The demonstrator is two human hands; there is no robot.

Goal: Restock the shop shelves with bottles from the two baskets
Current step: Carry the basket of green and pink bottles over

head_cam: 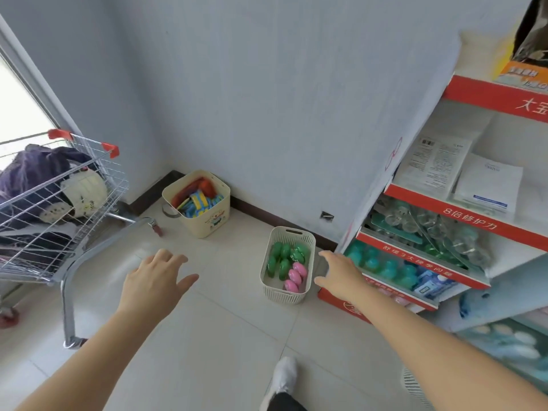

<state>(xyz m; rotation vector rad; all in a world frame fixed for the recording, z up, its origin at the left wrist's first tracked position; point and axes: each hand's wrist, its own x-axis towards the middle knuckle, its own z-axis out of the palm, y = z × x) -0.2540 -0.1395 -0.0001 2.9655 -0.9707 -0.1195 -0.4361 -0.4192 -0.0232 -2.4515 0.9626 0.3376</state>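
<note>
A cream slatted basket (268, 287) stands on the floor by the wall, holding several green bottles (283, 258) and three pink bottles (294, 276). My right hand (341, 275) reaches out just right of the basket, fingers spread, holding nothing. My left hand (154, 281) hovers over the bare floor well left of the basket, also spread and empty. The red-and-white shop shelf (424, 262) rises at the right, its low tiers holding teal bottles (385, 266). The slatted rim of a second basket (413, 387) shows at the bottom right edge.
A cream bucket (204, 223) of colourful packets sits in the corner. A wire shopping cart (68, 203) with purple cloth and a toy stands at the left. My white shoe (284, 375) is on the tiled floor below.
</note>
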